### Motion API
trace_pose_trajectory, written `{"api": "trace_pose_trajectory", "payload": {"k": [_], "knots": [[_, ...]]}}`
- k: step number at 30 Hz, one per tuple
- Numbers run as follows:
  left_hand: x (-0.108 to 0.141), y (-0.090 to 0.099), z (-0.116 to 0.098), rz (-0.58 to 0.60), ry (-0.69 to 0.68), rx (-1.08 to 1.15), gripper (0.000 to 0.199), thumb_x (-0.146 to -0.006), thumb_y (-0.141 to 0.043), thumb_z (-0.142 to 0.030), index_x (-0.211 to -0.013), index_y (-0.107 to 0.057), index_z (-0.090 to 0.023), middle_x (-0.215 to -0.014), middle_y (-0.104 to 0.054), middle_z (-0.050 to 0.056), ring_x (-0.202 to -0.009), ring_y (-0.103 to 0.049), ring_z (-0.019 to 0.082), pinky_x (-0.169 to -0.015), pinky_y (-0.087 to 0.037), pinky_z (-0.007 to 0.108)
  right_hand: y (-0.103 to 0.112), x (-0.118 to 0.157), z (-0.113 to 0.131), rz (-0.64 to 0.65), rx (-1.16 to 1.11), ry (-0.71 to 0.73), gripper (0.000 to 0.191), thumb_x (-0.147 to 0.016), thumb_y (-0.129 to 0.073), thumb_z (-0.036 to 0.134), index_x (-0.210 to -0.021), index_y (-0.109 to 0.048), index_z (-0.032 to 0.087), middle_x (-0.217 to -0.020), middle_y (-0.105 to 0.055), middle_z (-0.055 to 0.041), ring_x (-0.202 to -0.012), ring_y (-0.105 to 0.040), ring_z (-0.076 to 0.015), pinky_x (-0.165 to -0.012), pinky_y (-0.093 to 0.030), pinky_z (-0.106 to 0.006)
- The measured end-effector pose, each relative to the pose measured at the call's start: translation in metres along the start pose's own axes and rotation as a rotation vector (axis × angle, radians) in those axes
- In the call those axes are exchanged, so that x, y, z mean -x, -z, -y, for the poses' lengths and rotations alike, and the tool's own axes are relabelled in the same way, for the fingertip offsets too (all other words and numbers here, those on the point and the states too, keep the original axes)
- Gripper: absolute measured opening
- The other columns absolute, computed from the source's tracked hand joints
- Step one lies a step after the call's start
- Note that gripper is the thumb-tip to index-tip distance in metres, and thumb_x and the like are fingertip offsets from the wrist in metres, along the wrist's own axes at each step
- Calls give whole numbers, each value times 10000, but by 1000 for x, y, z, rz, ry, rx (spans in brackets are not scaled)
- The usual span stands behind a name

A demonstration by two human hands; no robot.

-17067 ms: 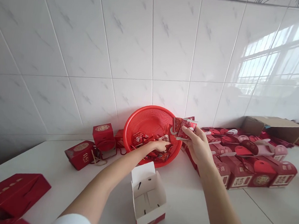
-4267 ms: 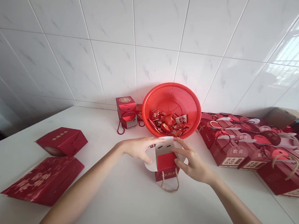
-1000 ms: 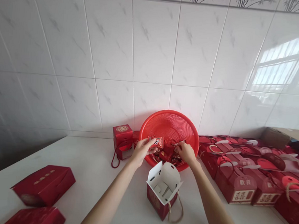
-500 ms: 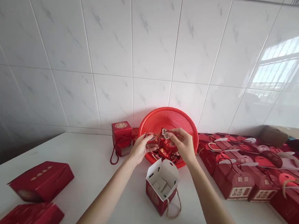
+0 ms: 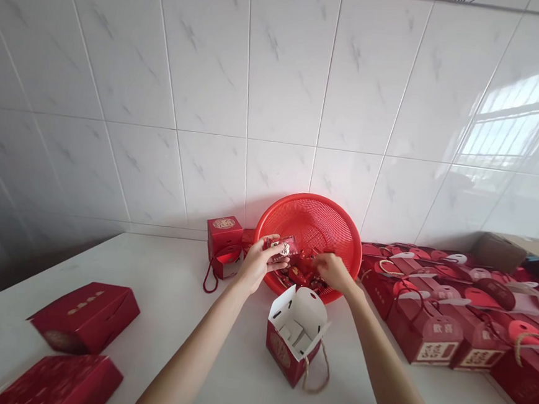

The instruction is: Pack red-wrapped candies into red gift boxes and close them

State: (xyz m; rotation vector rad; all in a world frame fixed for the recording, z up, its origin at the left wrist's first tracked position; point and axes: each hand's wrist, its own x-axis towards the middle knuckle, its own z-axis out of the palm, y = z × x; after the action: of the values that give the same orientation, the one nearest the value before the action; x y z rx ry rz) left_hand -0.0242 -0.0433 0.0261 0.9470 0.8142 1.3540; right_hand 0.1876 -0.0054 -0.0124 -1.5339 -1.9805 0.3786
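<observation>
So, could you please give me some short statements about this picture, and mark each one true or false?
1. The left hand holds small wrapped packets. True.
2. The right hand reaches into the red basket. True.
3. The box with the white inside is closed. False: its top is open.
4. This box has a rope handle. True.
5. The brown cardboard box is at the left. False: the brown cardboard box is at the right, behind red boxes.
</observation>
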Motion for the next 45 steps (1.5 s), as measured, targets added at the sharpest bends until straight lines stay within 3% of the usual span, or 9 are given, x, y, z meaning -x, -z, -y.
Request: {"api": "trace_pose_trajectory", "payload": {"k": [5,14,19,22,26,30,33,38,45], "knots": [[1,-1,0,-6,9,4,376,-807,-726,-108,-1132,-543,-158,-803,-719,41,-629,-722,162,-657,-608,289,-20,1,-6,168,199,3,471,-728,-522,7,-1065,-753,242,-1060,-772,-58,-1032,-690,-276,-870,-455,-332],[2,-1,0,-12,19,-24,334,-849,-662,-87,-1155,-543,-148,-822,-717,40,-628,-713,149,-662,-599,283,-33,0,-3,221,250,34,472,-798,-593,79,-1218,-707,261,-1197,-738,-85,-1194,-605,-301,-1036,-327,-440],[2,-2,1,4,26,-33,322,-842,-672,-87,-1138,-562,-150,-825,-726,43,-627,-713,143,-663,-600,273,-37,-2,-5,136,154,43,300,-741,-607,23,-914,-775,202,-961,-783,-69,-1039,-664,-276,-1011,-345,-431],[3,-2,1,8,33,-52,306,-855,-659,-83,-1139,-567,-147,-812,-728,41,-628,-718,141,-662,-602,264,-32,-4,-8,42,27,40,155,-791,-616,122,-788,-755,190,-827,-767,-56,-862,-680,-236,-892,-434,-365],[2,-3,2,-5,37,-76,325,-860,-664,-84,-1162,-564,-149,-813,-733,40,-617,-722,139,-658,-606,262,-11,-6,-4,-109,-194,46,329,-929,-495,362,-961,-744,149,-769,-730,-85,-705,-653,-211,-675,-502,-307],[2,-5,4,2,49,-107,343,-871,-659,-78,-1188,-552,-153,-825,-739,45,-614,-734,151,-658,-606,263,12,4,21,-203,-430,168,453,-961,-465,499,-1155,-714,175,-969,-745,-104,-839,-683,-216,-739,-555,-321],[3,-7,5,17,53,-79,314,-865,-661,-76,-1151,-564,-161,-828,-736,38,-619,-736,157,-675,-609,276,18,16,42,-275,-581,343,311,-914,-605,428,-1095,-763,229,-996,-734,-83,-889,-683,-215,-777,-567,-332],[7,-7,0,114,40,49,155,-851,-700,-169,-985,-624,-168,-859,-717,26,-688,-723,146,-719,-615,296,9,27,60,-284,-456,519,212,-906,-619,252,-1023,-795,268,-1053,-717,-69,-963,-694,-202,-801,-582,-317],[8,-4,-3,163,8,53,283,-739,-818,-178,-969,-654,-161,-996,-725,33,-749,-690,116,-706,-579,237,4,32,65,-176,-511,510,284,-841,-612,142,-1090,-707,241,-1092,-747,-47,-1018,-707,-201,-899,-575,-343]]}}
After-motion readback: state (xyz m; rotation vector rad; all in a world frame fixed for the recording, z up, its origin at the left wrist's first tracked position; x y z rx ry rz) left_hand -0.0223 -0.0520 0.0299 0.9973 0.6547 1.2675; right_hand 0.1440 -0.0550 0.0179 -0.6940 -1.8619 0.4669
